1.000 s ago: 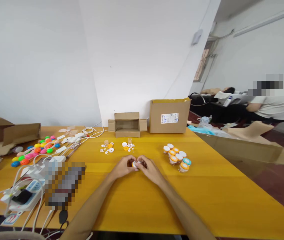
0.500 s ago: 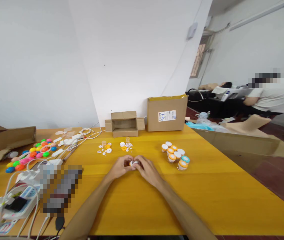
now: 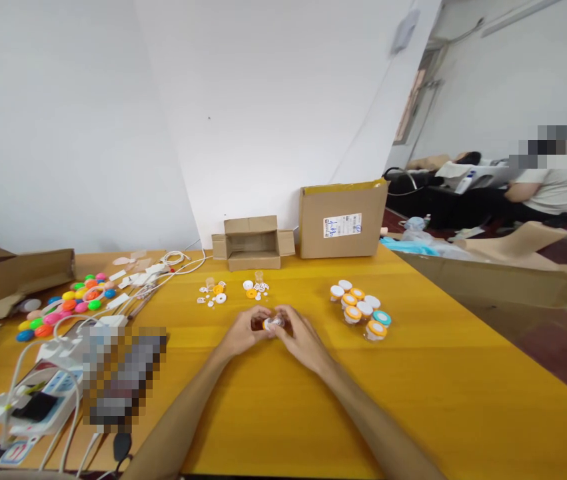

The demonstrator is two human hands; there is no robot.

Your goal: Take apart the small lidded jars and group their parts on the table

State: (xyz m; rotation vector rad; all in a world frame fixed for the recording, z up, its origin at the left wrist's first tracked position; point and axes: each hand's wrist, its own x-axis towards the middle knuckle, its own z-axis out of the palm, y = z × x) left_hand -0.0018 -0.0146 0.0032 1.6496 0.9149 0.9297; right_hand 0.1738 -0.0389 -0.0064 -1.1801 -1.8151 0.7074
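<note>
Both my hands meet over the middle of the yellow table [image 3: 413, 387]. My left hand [image 3: 244, 331] and my right hand [image 3: 299, 335] are closed together on a small clear jar with an orange and white lid [image 3: 272, 323], held just above the tabletop. Beyond them lie two small heaps of white and orange lid parts [image 3: 213, 295] [image 3: 256, 289]. To the right stands a cluster of several small capped jars [image 3: 360, 309] with orange, white and teal lids.
An open small cardboard box [image 3: 253, 243] and a taller closed box [image 3: 342, 221] stand at the wall. Coloured plastic discs [image 3: 66, 306], white cables, a power strip [image 3: 38, 400] and a flattened carton [image 3: 13, 273] fill the left. Another person sits at the far right.
My hands stay together on the jar, turning it slightly between the fingers. The view has shifted a little; nothing else on the table has moved.
</note>
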